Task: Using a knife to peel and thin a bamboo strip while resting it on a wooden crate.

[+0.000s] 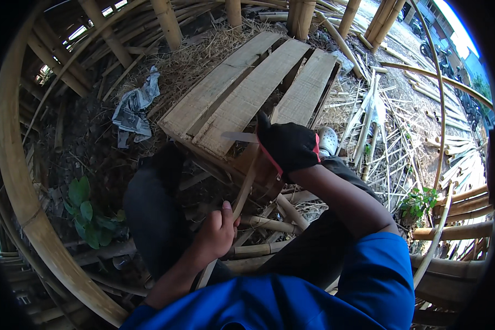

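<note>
My bare left hand (214,234) is closed around a thin bamboo strip (243,191), thumb lying along it. The strip slants from my lap up to the front edge of a low slatted wooden crate (253,91). A black glove with red edging covers my right hand (289,147), which grips a knife (240,136). Its blade points left over the crate's front slats, just above the strip's upper end. The knife's handle is hidden inside the glove. Whether the blade touches the strip I cannot tell.
Bamboo poles (234,14) stand behind the crate, and a thick bent bamboo (25,203) curves along the left. Crumpled newspaper (137,110) lies left of the crate. Split bamboo pieces (368,118) litter the ground at right. A grey clog (328,140) shows beside my right hand.
</note>
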Demonstrator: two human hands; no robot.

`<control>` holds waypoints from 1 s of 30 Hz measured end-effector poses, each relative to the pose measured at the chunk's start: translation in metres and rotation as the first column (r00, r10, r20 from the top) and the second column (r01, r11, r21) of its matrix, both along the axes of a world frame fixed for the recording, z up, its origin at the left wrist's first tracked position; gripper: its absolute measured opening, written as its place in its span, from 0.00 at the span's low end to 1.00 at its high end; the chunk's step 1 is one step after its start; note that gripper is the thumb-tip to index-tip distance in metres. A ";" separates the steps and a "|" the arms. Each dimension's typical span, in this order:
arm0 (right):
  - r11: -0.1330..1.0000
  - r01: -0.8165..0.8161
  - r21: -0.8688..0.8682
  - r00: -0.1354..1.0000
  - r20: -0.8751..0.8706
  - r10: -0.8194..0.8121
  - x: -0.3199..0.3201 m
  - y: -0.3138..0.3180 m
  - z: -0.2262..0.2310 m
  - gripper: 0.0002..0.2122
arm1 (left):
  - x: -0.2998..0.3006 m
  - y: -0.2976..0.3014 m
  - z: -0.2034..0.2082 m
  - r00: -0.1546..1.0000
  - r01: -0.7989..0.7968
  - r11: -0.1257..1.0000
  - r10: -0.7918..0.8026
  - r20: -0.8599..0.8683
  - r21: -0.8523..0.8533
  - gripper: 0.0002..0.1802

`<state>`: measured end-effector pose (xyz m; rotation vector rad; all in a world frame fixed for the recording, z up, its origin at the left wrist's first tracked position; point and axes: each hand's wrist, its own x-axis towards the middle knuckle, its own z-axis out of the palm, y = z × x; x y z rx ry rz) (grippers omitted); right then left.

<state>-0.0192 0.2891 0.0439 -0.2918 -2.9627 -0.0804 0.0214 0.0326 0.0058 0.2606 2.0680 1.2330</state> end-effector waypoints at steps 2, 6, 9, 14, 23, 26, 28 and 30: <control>0.997 0.027 0.078 0.995 -0.096 -0.020 -0.008 0.019 0.006 0.17 | 0.000 -0.003 -0.001 0.999 0.007 0.997 -0.011 0.049 0.071 0.34; 0.995 -0.097 0.036 0.995 -0.023 0.098 0.023 -0.028 0.014 0.16 | 0.000 -0.005 -0.003 1.000 0.012 1.000 -0.012 0.005 0.029 0.34; 0.996 -0.062 0.068 0.993 -0.091 0.068 0.008 -0.006 0.000 0.17 | 0.000 -0.002 -0.004 0.998 -0.025 0.999 0.023 0.050 0.031 0.35; 0.987 -0.147 0.062 0.988 -0.044 0.150 0.022 -0.020 0.002 0.20 | 0.001 -0.004 -0.001 0.999 -0.030 0.999 0.030 -0.014 -0.010 0.34; 0.987 -0.102 0.124 0.988 -0.102 0.115 0.020 -0.019 0.000 0.22 | -0.003 -0.002 -0.003 1.000 -0.011 0.999 0.011 -0.003 -0.034 0.32; 0.980 -0.188 0.067 0.981 -0.044 0.191 0.014 -0.015 0.005 0.22 | -0.007 0.000 0.014 0.912 -0.095 0.994 0.067 0.404 0.050 0.30; 0.984 -0.165 -0.074 0.986 -0.051 0.161 0.012 -0.013 0.017 0.17 | -0.009 -0.009 0.011 0.877 -0.094 0.984 0.010 0.480 0.152 0.29; 0.937 -0.049 -0.346 0.985 0.137 0.102 0.004 -0.007 0.028 0.20 | -0.011 -0.012 0.010 0.838 -0.108 0.961 -0.050 0.543 0.255 0.29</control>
